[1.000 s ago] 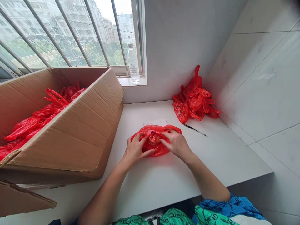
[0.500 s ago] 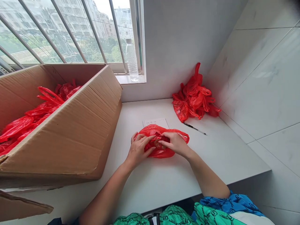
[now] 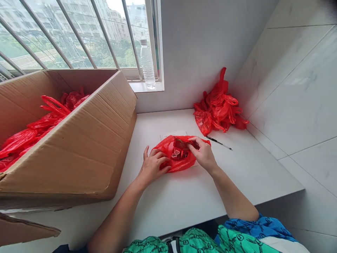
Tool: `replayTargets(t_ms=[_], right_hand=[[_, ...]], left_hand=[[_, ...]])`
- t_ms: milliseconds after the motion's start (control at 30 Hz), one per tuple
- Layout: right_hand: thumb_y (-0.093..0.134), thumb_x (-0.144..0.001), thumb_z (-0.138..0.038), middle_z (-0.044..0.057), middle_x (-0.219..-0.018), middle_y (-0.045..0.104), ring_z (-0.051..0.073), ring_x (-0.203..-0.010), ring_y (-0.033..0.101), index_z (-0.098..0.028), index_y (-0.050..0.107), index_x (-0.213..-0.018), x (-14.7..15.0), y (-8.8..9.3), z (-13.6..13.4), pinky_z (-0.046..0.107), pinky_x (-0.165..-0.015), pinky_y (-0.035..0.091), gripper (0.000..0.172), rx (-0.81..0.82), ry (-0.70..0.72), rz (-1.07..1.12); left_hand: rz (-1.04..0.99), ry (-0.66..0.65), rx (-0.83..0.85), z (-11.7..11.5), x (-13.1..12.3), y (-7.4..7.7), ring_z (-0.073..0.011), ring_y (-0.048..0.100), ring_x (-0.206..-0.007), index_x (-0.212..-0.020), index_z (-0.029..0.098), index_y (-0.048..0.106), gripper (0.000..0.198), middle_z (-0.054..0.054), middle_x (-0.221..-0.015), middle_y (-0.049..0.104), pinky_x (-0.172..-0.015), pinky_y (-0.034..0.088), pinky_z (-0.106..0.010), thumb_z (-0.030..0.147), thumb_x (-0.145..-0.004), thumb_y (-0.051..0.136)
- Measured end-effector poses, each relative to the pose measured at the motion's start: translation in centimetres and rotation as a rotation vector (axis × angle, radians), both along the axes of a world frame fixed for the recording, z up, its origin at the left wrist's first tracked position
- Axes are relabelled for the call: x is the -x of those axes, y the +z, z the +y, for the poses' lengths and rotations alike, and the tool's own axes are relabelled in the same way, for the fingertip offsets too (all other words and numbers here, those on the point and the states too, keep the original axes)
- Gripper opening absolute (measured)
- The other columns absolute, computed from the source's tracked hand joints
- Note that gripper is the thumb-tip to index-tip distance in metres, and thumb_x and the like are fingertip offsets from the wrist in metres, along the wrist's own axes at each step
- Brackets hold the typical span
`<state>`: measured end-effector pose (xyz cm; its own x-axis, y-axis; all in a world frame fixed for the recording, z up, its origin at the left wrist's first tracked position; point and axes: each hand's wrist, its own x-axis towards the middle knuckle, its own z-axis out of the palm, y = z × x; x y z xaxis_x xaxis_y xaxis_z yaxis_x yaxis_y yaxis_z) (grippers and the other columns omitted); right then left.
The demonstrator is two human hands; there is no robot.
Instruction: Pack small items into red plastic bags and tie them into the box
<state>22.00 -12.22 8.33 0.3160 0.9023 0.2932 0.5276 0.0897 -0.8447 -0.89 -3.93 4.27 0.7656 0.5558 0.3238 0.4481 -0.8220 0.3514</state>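
A red plastic bag (image 3: pixel 164 149) lies on a white countertop (image 3: pixel 168 214), partly over a sheet of white paper (image 3: pixel 173 135). Through its open mouth show small red printed packets (image 3: pixel 179 150). My left hand (image 3: pixel 154 165) grips the near left side of the bag, with the thumb raised. My right hand (image 3: pixel 202 154) pinches the bag's upper edge, and its fingertips are next to the packets. Part of the packets is hidden by the bag and fingers.
A cardboard box (image 3: pixel 65 158) full of red bags stands on the left of the counter. A heap of red bags (image 3: pixel 218 107) sits in the back corner, with a black pen (image 3: pixel 218 142) in front of it. A plastic water bottle (image 3: pixel 146 65) stands on the barred window's sill.
The bag's mouth has spread wider, and the red packets now show clearly. My right hand has moved up the bag, and my left thumb has lifted.
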Motion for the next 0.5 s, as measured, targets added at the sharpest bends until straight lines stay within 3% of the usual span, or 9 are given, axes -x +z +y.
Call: replayTargets(t_ms=[167, 300, 400, 500], right_hand=[[0.054, -0.094, -0.044, 0.004, -0.094, 0.072, 0.022, -0.086, 0.068, -0.025, 0.061, -0.099, 0.0, 0.3, -0.2, 0.035, -0.077, 0.053, 0.021, -0.007, -0.002, -0.058], [0.054, -0.093, -0.051, 0.0, -0.074, 0.066, 0.019, -0.069, 0.063, -0.025, 0.061, -0.094, 0.1, 0.5, -0.4, 0.03, -0.064, 0.05, 0.027, 0.088, 0.077, 0.03], [0.052, -0.094, -0.054, 0.0, -0.074, 0.064, 0.017, -0.068, 0.061, -0.024, 0.062, -0.094, 0.6, 0.2, -0.3, 0.029, -0.062, 0.048, 0.032, 0.118, 0.163, 0.137], [0.051, -0.094, -0.054, 0.0, -0.078, 0.064, 0.017, -0.07, 0.06, -0.023, 0.061, -0.096, 1.2, -0.3, -0.1, 0.028, -0.063, 0.048, 0.033, 0.154, 0.245, 0.203]], left_hand=[[-0.022, 0.044, -0.003, 0.0, 0.0, -0.2, -0.0265, 0.058, -0.115, -0.094, 0.029, 0.073, 0.019, -0.002, -0.11, 0.07, -0.118, 0.005, -0.064, 0.043, -0.092, 0.06], [-0.136, 0.147, 0.026, -0.1, -0.1, -0.1, -0.0269, 0.057, -0.12, -0.129, 0.026, 0.058, 0.04, -0.009, -0.13, 0.062, -0.119, 0.013, -0.06, 0.044, -0.094, 0.056], [-0.225, 0.114, 0.113, -0.4, -0.1, 0.4, -0.0222, 0.059, -0.118, -0.138, 0.026, 0.048, 0.043, -0.006, -0.122, 0.066, -0.121, 0.012, -0.055, 0.043, -0.098, 0.048], [-0.322, 0.094, 0.182, -0.7, -0.2, 0.8, -0.0189, 0.063, -0.105, -0.117, 0.024, 0.059, 0.029, -0.002, -0.104, 0.07, -0.122, 0.013, -0.05, 0.042, -0.098, 0.046]])
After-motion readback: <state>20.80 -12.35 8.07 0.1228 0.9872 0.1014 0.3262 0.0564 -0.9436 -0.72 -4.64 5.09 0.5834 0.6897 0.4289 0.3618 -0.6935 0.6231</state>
